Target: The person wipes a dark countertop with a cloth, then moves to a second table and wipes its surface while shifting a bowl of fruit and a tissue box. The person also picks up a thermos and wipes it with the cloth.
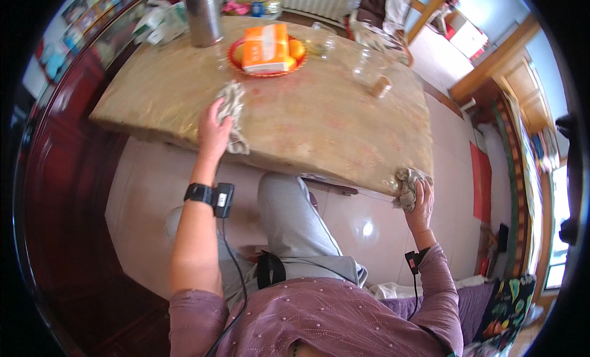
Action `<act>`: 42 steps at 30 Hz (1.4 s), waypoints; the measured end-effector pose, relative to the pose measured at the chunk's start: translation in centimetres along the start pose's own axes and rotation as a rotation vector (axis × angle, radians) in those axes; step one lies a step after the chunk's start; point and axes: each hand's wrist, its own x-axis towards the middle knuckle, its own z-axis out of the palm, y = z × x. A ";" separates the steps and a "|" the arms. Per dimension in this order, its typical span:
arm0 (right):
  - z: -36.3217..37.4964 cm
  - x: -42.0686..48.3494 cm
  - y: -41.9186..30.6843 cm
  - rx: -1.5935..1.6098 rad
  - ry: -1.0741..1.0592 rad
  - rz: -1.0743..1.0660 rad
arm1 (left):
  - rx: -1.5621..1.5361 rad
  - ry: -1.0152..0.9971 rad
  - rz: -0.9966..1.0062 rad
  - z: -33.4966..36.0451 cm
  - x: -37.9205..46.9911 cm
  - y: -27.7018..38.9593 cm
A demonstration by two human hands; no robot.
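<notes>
My left hand [215, 126] grips a pale, crumpled cloth [234, 103] on the left part of the table [304, 112], near its front edge. A patterned covering with a glossy surface lies over the tabletop. At the front right corner, my right hand [421, 205] is closed around a second, greyish cloth [408, 184], bunched up against the table edge. Beyond my left hand is a red basket [267, 74] holding orange fruit [296, 49] and an orange-and-white tissue pack [266, 48].
A metal thermos [201, 18] and plastic bags [161, 25] stand at the back left. Clear containers [368, 65] and a small tan cylinder [381, 87] sit on the right. Dark red cabinets [73, 186] flank my left; a purple-covered seat [474, 306] is behind right.
</notes>
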 end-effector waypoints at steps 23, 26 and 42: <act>10.8 24.4 -42.5 0.271 -0.495 -0.400 | -1.125 0.392 -0.570 -8.1 -0.2 -3.8; 11.7 26.3 -46.4 0.278 -0.502 -0.426 | -1.473 0.461 -0.555 -11.9 -2.0 -6.6; 22.1 41.5 -68.4 0.324 -0.460 -0.446 | -1.638 0.639 -0.421 -15.9 -4.6 -13.6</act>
